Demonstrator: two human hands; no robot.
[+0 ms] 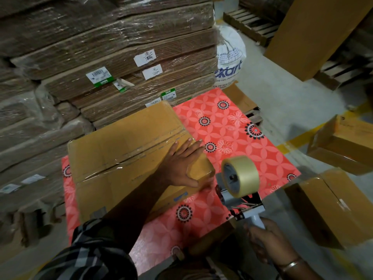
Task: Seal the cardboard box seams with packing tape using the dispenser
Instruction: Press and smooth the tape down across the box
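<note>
A brown cardboard box (125,150) lies on a red flowered table cover (238,138). Clear tape runs along its top seam. My left hand (182,165) rests flat on the box's right end, fingers straight and thumb over the near edge. My right hand (268,239) grips the white handle of the tape dispenser (240,184), which carries a tan tape roll. The dispenser hovers just right of the box's near right corner, apart from it.
A tall stack of shrink-wrapped flat cartons (113,57) stands right behind the table. A white printed sack (230,55) sits at the back right. Several folded boxes (333,205) lie on the floor to the right, with wooden pallets (252,23) beyond.
</note>
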